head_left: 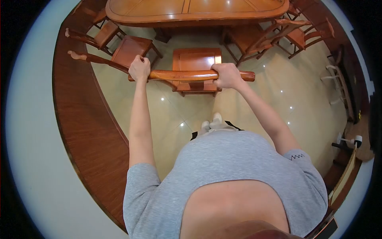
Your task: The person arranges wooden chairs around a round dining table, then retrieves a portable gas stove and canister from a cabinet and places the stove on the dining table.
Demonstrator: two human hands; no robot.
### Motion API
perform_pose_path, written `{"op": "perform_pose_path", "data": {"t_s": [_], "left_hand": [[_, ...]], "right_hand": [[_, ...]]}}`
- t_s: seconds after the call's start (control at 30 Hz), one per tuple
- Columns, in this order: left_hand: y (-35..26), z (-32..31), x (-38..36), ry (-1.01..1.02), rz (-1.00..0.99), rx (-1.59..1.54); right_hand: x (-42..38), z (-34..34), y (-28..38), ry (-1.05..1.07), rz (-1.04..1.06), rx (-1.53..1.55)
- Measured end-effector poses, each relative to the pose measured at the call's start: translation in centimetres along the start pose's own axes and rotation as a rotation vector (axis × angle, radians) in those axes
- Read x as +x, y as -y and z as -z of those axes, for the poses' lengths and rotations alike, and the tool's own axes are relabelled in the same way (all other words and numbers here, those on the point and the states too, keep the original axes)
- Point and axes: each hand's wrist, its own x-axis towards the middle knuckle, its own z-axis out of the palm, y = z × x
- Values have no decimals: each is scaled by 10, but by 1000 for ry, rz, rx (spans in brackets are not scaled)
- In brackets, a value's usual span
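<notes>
A glossy wooden chair [197, 59] stands in front of me, its seat facing the table. Its curved top rail [181, 75] runs crosswise between my two hands. My left hand [139, 68] is wrapped round the rail near its left end. Toward the right end, my right hand [228, 75] grips the same rail, with the rail's tip sticking out past the fingers. The seat shows just beyond the rail, and the chair's legs are mostly hidden under it.
A large wooden table [199, 18] with rounded corners lies beyond the chair. More wooden chairs stand at its left [131, 49] and right [248, 42]. Dark wood panelling [89, 131] curves along the left. A pale rack [334, 83] is at the far right, above shiny tiled floor [274, 93].
</notes>
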Motion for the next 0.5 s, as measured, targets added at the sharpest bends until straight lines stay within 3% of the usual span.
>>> {"op": "perform_pose_path", "data": {"t_s": [0.13, 0.37, 0.43, 0.5], "left_hand": [[-2, 1, 0, -55, -43, -17], [-6, 4, 2, 34, 5, 4], [-5, -17, -3, -137, -20, -68], [-24, -14, -15, 7, 87, -210]], "right_hand": [[1, -5, -5, 9, -4, -46], [1, 2, -2, -29, 17, -45], [0, 9, 6, -38, 5, -57], [-2, 11, 6, -48, -19, -78]]}}
